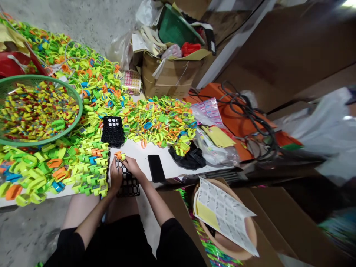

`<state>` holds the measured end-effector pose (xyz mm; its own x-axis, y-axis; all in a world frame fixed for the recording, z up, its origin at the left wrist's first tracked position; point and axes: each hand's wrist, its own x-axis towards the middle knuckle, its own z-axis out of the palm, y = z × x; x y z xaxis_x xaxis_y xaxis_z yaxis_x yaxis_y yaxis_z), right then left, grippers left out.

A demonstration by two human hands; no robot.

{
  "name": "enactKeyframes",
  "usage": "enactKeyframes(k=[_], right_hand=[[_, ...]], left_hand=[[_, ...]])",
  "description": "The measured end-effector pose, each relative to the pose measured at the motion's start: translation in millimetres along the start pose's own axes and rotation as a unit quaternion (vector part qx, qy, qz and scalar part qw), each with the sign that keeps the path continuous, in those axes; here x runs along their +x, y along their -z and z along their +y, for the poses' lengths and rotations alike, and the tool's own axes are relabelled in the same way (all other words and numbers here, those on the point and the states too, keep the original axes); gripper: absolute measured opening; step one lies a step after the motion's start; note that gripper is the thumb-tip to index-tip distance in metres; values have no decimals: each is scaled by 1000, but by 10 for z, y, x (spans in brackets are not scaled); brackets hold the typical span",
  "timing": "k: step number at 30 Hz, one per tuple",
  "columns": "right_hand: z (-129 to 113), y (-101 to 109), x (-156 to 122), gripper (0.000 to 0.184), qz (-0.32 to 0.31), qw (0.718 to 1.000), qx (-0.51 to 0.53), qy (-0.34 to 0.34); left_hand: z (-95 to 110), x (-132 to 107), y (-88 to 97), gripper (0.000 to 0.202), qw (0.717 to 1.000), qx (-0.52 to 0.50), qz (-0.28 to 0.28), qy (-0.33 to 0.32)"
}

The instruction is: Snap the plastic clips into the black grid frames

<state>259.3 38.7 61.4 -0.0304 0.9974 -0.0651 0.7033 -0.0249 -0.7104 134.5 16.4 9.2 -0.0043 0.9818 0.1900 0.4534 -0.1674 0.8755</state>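
Note:
A black plastic grid tray (129, 185) lies at the table's front edge, above my lap. My right hand (133, 166) pinches a small yellow toy watch (122, 157) at the tray's far end. An orange toy watch (118, 154) sits just beside it. At the tray's left side is my left hand (115, 175), its fingers bent near the far corner; what they grip is hidden. Left of that hand, close rows of yellow-green toy watches (91, 174) stand packed together. Stacked black grid trays (112, 132) lie just beyond my hands.
Loose toy watches (161, 118) cover much of the white table (139, 150). A green basket (79, 111) of small colourful pieces stands left. A black phone (156, 168) lies right, near a black plastic bag (191, 157). Behind is a full cardboard box (172, 76); a tub (251, 237) stands below.

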Motion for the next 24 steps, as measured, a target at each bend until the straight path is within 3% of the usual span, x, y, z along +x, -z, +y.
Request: enactKeyframes(k=[5, 12, 20, 22, 24], right_hand=[[5, 13, 36, 16, -15, 1000, 6, -4], [49, 23, 88, 18, -24, 999, -1, -44], [-26, 36, 42, 17, -12, 998, 56, -24], [48, 123, -10, 22, 1, 992, 123, -8], [217, 336, -72, 30, 49, 982, 177, -36]], left_hand=[[-6, 247, -32, 36, 1000, -8, 24, 15], [-8, 231, 3, 33, 1000, 16, 7, 25], [-24, 264, 5, 34, 1000, 17, 6, -15], [-16, 267, 12, 33, 999, 16, 7, -27], [-9, 268, 17, 31, 999, 21, 5, -24]])
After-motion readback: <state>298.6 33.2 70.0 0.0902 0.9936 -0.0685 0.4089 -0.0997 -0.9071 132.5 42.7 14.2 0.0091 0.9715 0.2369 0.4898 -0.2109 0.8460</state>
